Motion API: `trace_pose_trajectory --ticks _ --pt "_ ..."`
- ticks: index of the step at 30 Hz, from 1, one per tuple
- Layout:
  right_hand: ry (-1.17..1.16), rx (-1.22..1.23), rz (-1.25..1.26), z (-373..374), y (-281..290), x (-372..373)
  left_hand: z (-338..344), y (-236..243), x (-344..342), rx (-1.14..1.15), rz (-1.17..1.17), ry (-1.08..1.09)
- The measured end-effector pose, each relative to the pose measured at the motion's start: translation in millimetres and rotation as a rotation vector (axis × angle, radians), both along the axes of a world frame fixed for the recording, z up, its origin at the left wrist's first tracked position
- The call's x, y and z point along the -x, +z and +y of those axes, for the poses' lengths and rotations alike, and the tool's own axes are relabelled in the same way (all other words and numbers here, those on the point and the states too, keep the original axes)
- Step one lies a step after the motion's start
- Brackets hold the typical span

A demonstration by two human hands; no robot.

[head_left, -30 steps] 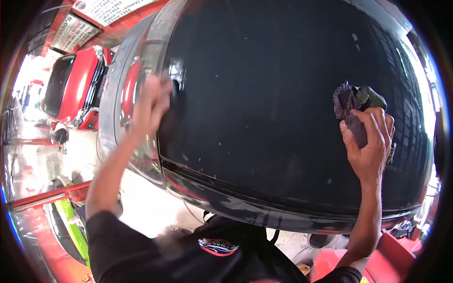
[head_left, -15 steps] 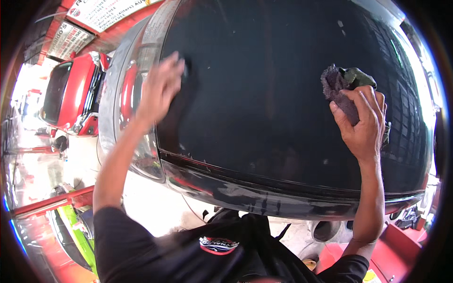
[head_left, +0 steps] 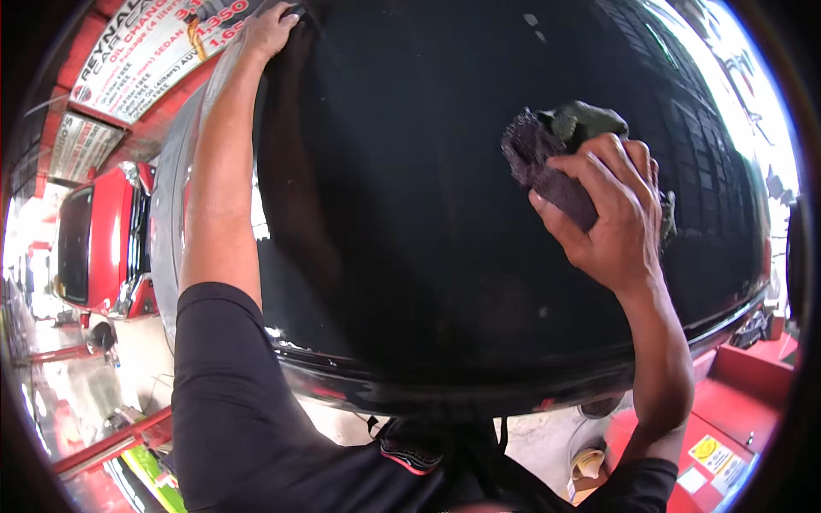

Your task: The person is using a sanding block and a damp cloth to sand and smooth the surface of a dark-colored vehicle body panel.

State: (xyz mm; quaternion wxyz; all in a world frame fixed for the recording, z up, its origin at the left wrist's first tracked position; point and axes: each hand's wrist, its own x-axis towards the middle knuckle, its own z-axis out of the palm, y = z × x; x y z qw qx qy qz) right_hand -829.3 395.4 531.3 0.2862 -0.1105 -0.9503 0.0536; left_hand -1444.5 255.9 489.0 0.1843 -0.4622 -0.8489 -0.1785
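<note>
The glossy black roof of a car [head_left: 410,222] stretches in front of me. My right hand [head_left: 611,218] is closed on a bunched dark purple cloth [head_left: 560,179] and presses it to the roof, right of the middle. A dark green cloth [head_left: 590,120] is bunched with it and shows beyond my fingers and beside my wrist. My left arm reaches far forward along the roof's left side. At the far left edge, my left hand [head_left: 272,34] has its fingers curled together over a small dark thing that I cannot make out.
A red car [head_left: 107,235] stands to the left. Printed signs [head_left: 141,56] hang on the red wall at upper left. At lower right are a red cabinet [head_left: 710,427] and a tan roll [head_left: 588,463]. Bright green bodywork [head_left: 154,479] shows at lower left.
My left hand has swept forward along the roof's left side to its far edge. My right hand, still holding the cloths, has shifted a little left in view. My body leans further over the roof.
</note>
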Motion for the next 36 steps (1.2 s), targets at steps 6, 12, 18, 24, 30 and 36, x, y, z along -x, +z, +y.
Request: trace_pose_trajectory --ticks 6,12,18,24,30,36 --pt "-0.069 -0.055 -0.075 20 -13 -15 -65 -46 -240 -0.134 -0.221 -0.410" --pt "-0.067 -0.035 -0.050 6 -13 -3 -236 -23 -380 0.103 -0.265 -0.480" --pt "-0.082 -0.063 -0.086 6 -7 -5 -56 -34 -162 -0.171 -0.229 -0.385" --pt "-0.004 -0.005 -0.019 7 -5 1 4 -7 -24 0.031 -0.039 0.048" --pt "-0.079 -0.045 -0.058 18 -17 -14 -119 -35 -328 -0.097 -0.332 -0.357" --pt "-0.095 -0.025 -0.069 9 -18 -7 -208 -32 -374 0.120 -0.216 -0.599"
